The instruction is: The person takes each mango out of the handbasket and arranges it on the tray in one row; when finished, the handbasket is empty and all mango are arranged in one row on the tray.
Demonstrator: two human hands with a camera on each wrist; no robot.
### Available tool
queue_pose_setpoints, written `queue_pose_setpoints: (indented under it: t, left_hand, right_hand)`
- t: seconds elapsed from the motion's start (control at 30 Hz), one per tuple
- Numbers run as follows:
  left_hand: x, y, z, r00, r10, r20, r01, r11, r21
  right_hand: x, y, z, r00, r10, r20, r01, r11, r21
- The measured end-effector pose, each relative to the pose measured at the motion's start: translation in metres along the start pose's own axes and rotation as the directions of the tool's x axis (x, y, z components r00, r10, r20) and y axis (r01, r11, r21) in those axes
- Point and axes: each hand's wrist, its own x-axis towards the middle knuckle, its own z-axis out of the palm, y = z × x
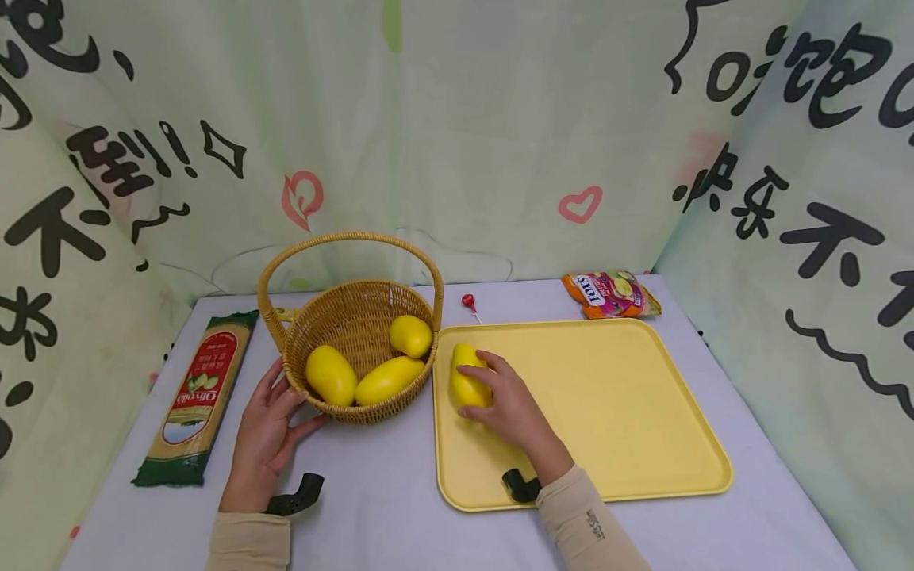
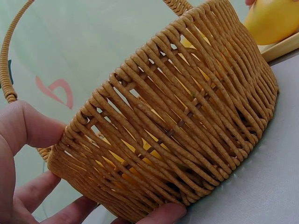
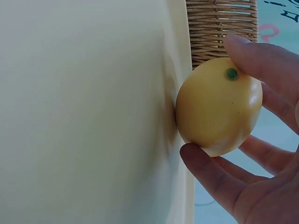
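Observation:
My left hand [image 1: 267,440] grips the side of a wicker basket [image 1: 371,297] with a tall hoop handle. In the left wrist view, the thumb rests at the basket's rim and the fingers lie against its woven side. Inside the basket are three smooth yellow fruits, one of them a mango [image 1: 389,381]. My right hand [image 1: 510,396] holds another yellow mango [image 1: 464,375] at the left end of a yellow tray [image 1: 585,412]. The right wrist view shows this mango [image 3: 215,112] between thumb and fingers, a green stem dot on its end.
A pasta packet [image 1: 200,396] lies left of the basket. Behind the tray are a red lollipop [image 1: 468,301] and a colourful FOX'S candy bag [image 1: 612,295]. A printed curtain [image 1: 493,143] encloses the white-covered table [image 1: 378,507] at the back and sides.

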Motion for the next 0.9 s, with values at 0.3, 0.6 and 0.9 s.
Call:
queue_pose_setpoints:
  t: [0.3,0.6,0.9]
  left_hand:
    - [-0.0012,0.0014,0.0007,1.0,-0.006,0.0,0.006,1.0,-0.007]
    - [-0.0011,0.0024,0.0009,1.0,-0.001,0.002,0.001,1.0,-0.012]
    - [-0.0002,0.0008,0.0003,1.0,-0.005,-0.005,0.005,1.0,-0.005]
  right_hand:
    - [-0.0009,-0.0028,0.0003,1.0,0.01,0.003,-0.01,1.0,-0.021]
    - [-0.0024,-0.0043,-0.0021,1.0,0.001,-0.012,-0.001,1.0,-0.003]
    - [-0.0056,-0.0062,-0.0077,1.0,0.024,-0.013,-0.023,0.998,0.061]
